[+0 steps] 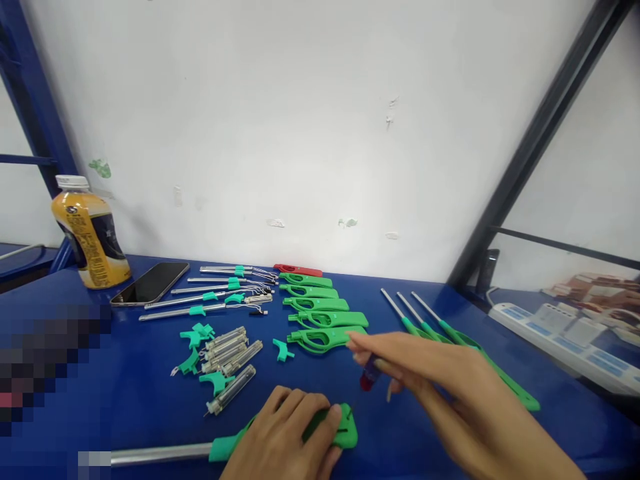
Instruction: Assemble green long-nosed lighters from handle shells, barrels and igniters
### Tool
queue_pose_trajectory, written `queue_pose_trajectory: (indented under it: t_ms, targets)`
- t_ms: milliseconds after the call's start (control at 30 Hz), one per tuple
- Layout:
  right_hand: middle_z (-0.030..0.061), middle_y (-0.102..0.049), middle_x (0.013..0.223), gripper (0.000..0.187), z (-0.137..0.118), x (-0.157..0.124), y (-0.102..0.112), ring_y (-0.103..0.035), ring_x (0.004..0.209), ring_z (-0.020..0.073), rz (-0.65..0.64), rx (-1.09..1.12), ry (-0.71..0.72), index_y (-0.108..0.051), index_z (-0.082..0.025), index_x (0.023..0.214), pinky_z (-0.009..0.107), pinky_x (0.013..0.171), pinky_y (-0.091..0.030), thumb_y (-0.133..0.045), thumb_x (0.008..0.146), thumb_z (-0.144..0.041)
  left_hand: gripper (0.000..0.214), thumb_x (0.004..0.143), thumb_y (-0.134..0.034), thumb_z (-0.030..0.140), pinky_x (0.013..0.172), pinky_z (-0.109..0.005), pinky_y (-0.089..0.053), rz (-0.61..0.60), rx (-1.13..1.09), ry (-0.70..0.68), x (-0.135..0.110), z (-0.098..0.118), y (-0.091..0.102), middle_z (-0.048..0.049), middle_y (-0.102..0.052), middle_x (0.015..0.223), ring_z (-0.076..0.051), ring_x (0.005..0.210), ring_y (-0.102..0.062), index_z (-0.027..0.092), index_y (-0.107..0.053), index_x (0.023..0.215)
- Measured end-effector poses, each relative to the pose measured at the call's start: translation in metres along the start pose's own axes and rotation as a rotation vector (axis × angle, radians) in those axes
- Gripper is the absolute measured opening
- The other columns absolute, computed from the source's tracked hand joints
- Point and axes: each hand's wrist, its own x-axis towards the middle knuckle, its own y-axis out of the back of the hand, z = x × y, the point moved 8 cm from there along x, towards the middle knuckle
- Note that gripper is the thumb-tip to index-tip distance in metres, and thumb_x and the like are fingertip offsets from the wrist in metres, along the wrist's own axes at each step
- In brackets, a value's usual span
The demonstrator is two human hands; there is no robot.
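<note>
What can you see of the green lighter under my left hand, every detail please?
The lighter stretches sideways, low in the picture, over the blue table. Its straight, silvery, metal-looking tube points left and meets a teal collar; the green, plastic-looking handle ends rounded at right, with small dark marks. Your left hand covers most of the handle, fingers curled over it. The tube's tip is obscured.

The gas lighter (225, 448) in front has a bright green handle, a teal collar and a silver barrel. Loose triggers (283, 351) are teal; the fuel tubes (235, 389) are clear with whitish ends. Five lighter shells (345, 320) are green, the red shell (305, 271) solid-coloured. The small tool (367, 380) shows dark purple and red. The tabletop (145, 387) is plain blue.
</note>
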Motion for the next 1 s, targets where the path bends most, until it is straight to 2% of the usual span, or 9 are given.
queue_pose_trajectory:
  t_ms: [100,233,333,467,533,667,800,900,1000]
  targets:
    - [-0.0116,-0.081,0.101,0.043,0.001,0.001,-0.003,-0.078,0.088,0.0049,0.009,-0.02,-0.045,-0.065,-0.045,0.141,0.01,0.081,-0.056,-0.057,0.11,-0.016,0.031,0.116,-0.038,0.024,0.076,-0.034,-0.057,-0.017,-0.004,-0.003,-0.002,0.001,0.0,-0.0032,-0.078,0.104,-0.02,0.086,-0.075,0.02,-0.069,0.123]
    - [-0.0102,-0.075,0.09,0.017,0.011,0.005,-0.003,-0.073,0.076,0.0065,0.1,-0.141,-0.143,-0.075,-0.04,0.113,0.014,0.073,-0.053,-0.067,0.107,-0.027,0.029,0.115,-0.041,0.024,0.078,-0.034,-0.057,-0.037,-0.009,0.002,-0.002,0.0,0.001,-0.0039,-0.078,0.107,-0.021,0.088,-0.075,0.02,-0.068,0.125]
    - [-0.0112,-0.073,0.081,0.008,0.015,0.006,-0.004,-0.069,0.069,0.006,0.085,-0.143,-0.17,-0.072,-0.034,0.098,0.014,0.066,-0.049,-0.072,0.105,-0.036,0.029,0.115,-0.041,0.024,0.079,-0.035,-0.058,-0.044,-0.008,0.007,-0.001,0.0,0.001,-0.0039,-0.078,0.108,-0.021,0.09,-0.076,0.019,-0.067,0.126]
    - [-0.0114,-0.057,0.056,0.05,0.014,0.01,-0.008,-0.047,0.047,0.0059,0.074,-0.19,-0.138,-0.053,-0.024,0.073,0.019,0.046,-0.035,-0.071,0.098,-0.064,0.028,0.114,-0.042,0.023,0.081,-0.036,-0.058,-0.045,-0.011,0.01,0.001,0.001,0.0,-0.0042,-0.077,0.108,-0.021,0.092,-0.076,0.019,-0.066,0.128]
    - [-0.0104,-0.051,0.051,0.061,0.011,0.015,-0.009,-0.041,0.044,0.0059,0.116,-0.264,-0.121,-0.041,-0.023,0.067,0.023,0.044,-0.029,-0.065,0.1,-0.069,0.026,0.113,-0.046,0.022,0.081,-0.036,-0.059,-0.052,-0.014,0.016,0.0,0.001,-0.001,-0.0043,-0.077,0.109,-0.022,0.092,-0.075,0.019,-0.066,0.128]
    - [-0.0069,-0.054,0.046,0.067,0.009,0.021,-0.013,-0.042,0.041,0.0057,0.174,-0.359,-0.121,-0.037,-0.021,0.061,0.027,0.048,-0.026,-0.055,0.107,-0.065,0.025,0.108,-0.054,0.02,0.083,-0.037,-0.059,-0.076,-0.024,0.028,-0.004,0.0,-0.002,-0.0047,-0.077,0.111,-0.022,0.095,-0.075,0.02,-0.066,0.13]
    - [-0.0043,-0.06,0.049,0.064,0.006,0.02,-0.012,-0.049,0.042,0.0069,0.18,-0.42,-0.124,-0.044,-0.02,0.059,0.028,0.051,-0.027,-0.054,0.11,-0.058,0.028,0.105,-0.059,0.017,0.088,-0.039,-0.059,-0.113,-0.042,0.047,-0.007,-0.001,-0.004,-0.0048,-0.077,0.116,-0.024,0.099,-0.075,0.021,-0.066,0.132]
    - [-0.0033,-0.066,0.059,0.053,0.007,0.018,-0.013,-0.058,0.051,0.0094,0.134,-0.336,-0.147,-0.059,-0.022,0.065,0.026,0.056,-0.035,-0.057,0.111,-0.048,0.029,0.103,-0.061,0.016,0.086,-0.039,-0.059,-0.123,-0.056,0.058,-0.006,-0.001,-0.004,-0.0044,-0.077,0.116,-0.024,0.098,-0.074,0.021,-0.066,0.132]
    - [-0.0071,-0.064,0.061,0.035,0.008,0.018,-0.013,-0.053,0.05,0.0088,0.106,-0.193,-0.163,-0.069,-0.025,0.081,0.024,0.053,-0.035,-0.071,0.102,-0.052,0.03,0.102,-0.063,0.015,0.083,-0.038,-0.059,-0.132,-0.06,0.083,-0.004,-0.001,-0.003,-0.004,-0.076,0.116,-0.024,0.096,-0.072,0.021,-0.065,0.131]
